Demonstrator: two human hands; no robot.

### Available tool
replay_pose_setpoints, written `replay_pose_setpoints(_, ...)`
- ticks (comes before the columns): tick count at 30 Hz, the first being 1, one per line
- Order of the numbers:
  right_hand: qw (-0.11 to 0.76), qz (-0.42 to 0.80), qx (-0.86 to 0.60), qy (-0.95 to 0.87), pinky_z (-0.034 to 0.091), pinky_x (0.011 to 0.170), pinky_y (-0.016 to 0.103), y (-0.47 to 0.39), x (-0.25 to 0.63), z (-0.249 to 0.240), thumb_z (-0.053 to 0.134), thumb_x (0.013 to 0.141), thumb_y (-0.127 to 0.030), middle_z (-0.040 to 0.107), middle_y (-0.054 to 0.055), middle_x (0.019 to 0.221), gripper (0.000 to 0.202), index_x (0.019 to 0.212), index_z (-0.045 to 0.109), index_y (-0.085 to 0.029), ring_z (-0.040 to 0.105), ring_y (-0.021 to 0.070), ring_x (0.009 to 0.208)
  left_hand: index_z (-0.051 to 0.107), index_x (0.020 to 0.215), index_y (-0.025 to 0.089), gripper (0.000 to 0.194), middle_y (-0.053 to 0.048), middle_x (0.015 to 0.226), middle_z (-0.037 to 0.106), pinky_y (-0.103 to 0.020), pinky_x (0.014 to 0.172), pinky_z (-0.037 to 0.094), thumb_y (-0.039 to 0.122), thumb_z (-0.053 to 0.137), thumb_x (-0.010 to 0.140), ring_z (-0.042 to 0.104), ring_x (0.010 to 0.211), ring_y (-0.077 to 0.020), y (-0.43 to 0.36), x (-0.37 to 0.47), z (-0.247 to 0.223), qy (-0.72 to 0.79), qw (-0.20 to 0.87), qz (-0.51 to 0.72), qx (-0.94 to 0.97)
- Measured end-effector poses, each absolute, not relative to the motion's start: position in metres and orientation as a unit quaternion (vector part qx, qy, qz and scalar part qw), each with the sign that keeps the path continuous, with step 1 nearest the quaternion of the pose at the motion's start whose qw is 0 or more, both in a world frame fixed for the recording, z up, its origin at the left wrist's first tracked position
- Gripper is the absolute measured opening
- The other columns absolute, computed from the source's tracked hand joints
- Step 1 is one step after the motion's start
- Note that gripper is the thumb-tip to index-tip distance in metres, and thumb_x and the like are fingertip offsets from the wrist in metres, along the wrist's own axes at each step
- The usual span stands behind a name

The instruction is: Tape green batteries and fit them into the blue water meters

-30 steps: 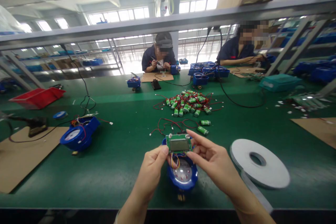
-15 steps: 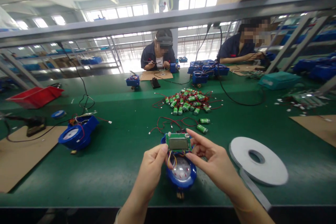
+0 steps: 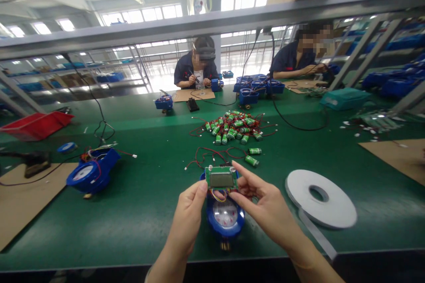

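A green circuit board with a grey display [image 3: 222, 180] is held up between my two hands. My left hand [image 3: 191, 201] grips its left edge, thumb on the front. My right hand [image 3: 260, 194] pinches the right side, index finger at the upper corner and thumb at the lower one. Coloured wires [image 3: 219, 196] run from beneath the board. Below it, a blue water meter [image 3: 226, 219] with a clear round dial lies on the green bench, its brass fitting toward me. The board and my fingers hide the meter's far part.
A white tape roll [image 3: 299, 190] lies at right. Green batteries with red wires [image 3: 234, 128] are heaped beyond my hands. Another blue meter [image 3: 89, 174] and a red bin [image 3: 38, 124] are at left. Two people [image 3: 195, 64] work across the bench; a shelf rail [image 3: 166, 28] crosses above.
The whole view has shifted slightly, moving the scene a little left. My hands still hold the board, and the wires beneath it look more tucked under.
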State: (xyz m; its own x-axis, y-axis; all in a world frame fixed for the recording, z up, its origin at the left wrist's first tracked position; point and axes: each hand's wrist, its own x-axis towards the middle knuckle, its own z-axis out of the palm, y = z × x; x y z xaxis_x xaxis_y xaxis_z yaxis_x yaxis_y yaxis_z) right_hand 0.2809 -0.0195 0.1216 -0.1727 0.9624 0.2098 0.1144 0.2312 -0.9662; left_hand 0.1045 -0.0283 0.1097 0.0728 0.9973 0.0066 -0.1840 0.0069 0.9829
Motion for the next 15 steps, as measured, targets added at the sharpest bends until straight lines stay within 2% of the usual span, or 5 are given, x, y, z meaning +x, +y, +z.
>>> replay_pose_setpoints(3,0.477,0.443,-0.439,-0.620,0.051,0.069,0.022,-0.0193,0.2809,0.1209,0.067,0.080,-0.026,0.059,-0.003,0.084,0.059,0.137,0.051,-0.023,0.059,0.0114,0.071,0.073,0.081,0.014,0.040,-0.004,0.080,0.072,-0.027,0.075,0.045,0.042,0.048,0.094,0.062,0.078,-0.0182,-0.0282,0.1044,0.1104,0.437,0.556,0.526,0.473)
replay_pose_setpoints(7,0.475,0.447,-0.446,-0.613,0.051,0.069,0.024,-0.0194,0.2804,0.1220,0.067,0.079,-0.028,0.060,-0.001,0.085,0.062,0.138,0.050,-0.021,0.058,0.0126,0.070,0.073,0.085,0.013,0.039,-0.005,0.080,0.073,-0.027,0.074,0.045,0.042,0.049,0.093,0.062,0.077,-0.0185,-0.0269,0.1044,0.1101,0.446,0.554,0.521,0.472)
replay_pose_setpoints(11,0.474,0.446,-0.451,-0.611,0.049,0.064,0.023,-0.0196,0.2789,0.1245,0.068,0.079,-0.028,0.060,-0.002,0.081,0.057,0.134,0.054,-0.021,0.055,0.0123,0.066,0.068,0.109,0.017,0.034,-0.005,0.103,0.072,-0.028,0.089,0.044,0.042,0.052,0.091,0.061,0.098,-0.0200,-0.0271,0.1039,0.1075,0.456,0.548,0.522,0.468)
replay_pose_setpoints(15,0.474,0.443,-0.458,-0.607,0.049,0.063,0.023,-0.0166,0.2788,0.1199,0.068,0.080,-0.030,0.060,-0.002,0.081,0.055,0.132,0.054,-0.021,0.055,0.0127,0.066,0.057,0.127,0.024,0.045,-0.006,0.127,0.062,-0.031,0.103,0.037,0.045,0.058,0.087,0.051,0.122,-0.0229,-0.0225,0.1019,0.1028,0.488,0.501,0.536,0.474)
